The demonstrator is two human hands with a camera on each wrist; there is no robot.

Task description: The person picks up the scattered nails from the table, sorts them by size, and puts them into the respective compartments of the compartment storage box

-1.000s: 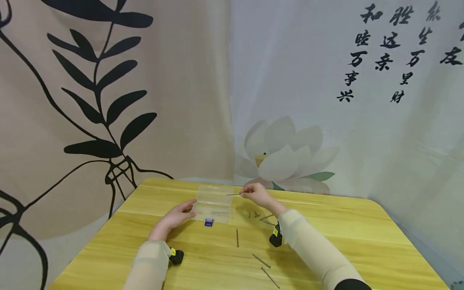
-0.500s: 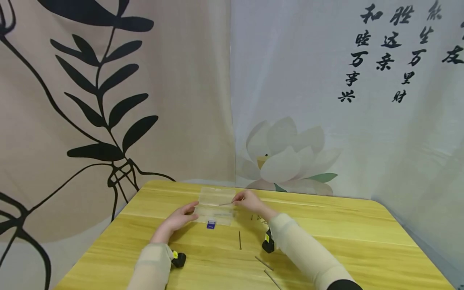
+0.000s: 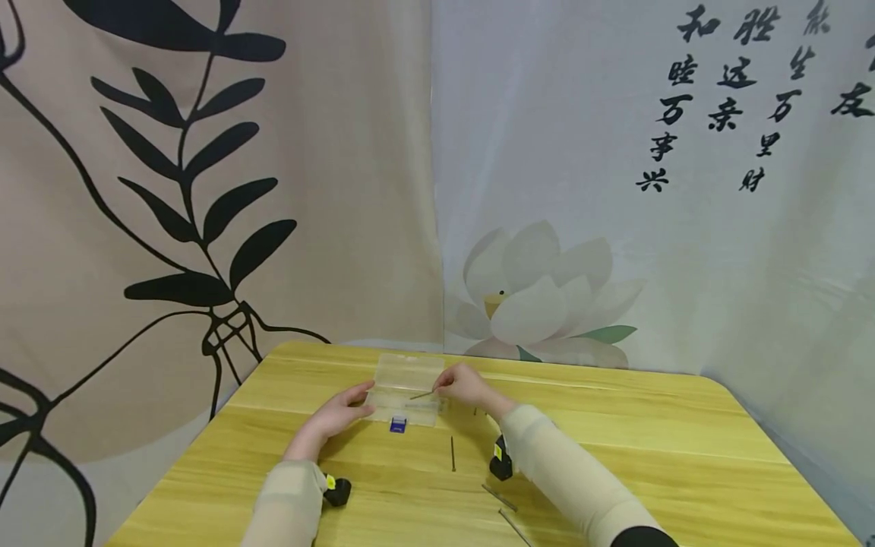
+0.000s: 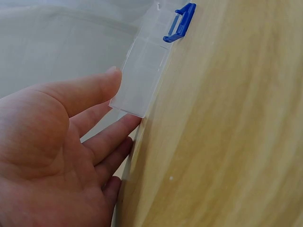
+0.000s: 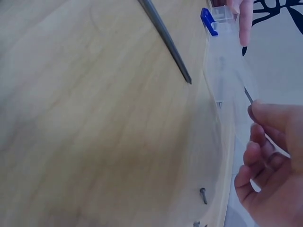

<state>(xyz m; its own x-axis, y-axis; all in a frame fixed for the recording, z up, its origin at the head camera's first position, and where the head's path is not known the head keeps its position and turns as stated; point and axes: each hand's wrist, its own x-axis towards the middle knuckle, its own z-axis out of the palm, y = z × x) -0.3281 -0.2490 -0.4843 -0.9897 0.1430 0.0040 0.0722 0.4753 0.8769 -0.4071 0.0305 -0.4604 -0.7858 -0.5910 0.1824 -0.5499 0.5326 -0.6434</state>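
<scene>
A clear plastic box [image 3: 386,401] stands on the table with its lid [image 3: 409,371] tipped back and its blue latch [image 3: 398,425] toward me. Thumb and fingers of my left hand [image 3: 336,414] rest against the box's left end, fairly straight; the left wrist view shows the thumb [image 4: 102,87] at the box edge. Between thumb and forefinger, my right hand [image 3: 467,386] pinches a nail [image 3: 421,395] above the box, its free end pointing left. Dividers show inside the box in the right wrist view; its contents are too faint to tell.
A long nail [image 3: 453,454] lies in front of the box. Two more long nails, one a dark nail [image 3: 500,497], lie nearer me. Small nails [image 5: 203,196] sit right of the box, partly hidden by my right arm. A printed cloth [image 3: 342,190] hangs behind the table [image 3: 601,448].
My right hand has moved left and down with the nail, from beside the lid to over the box. The left hand has stayed at the box's left end.
</scene>
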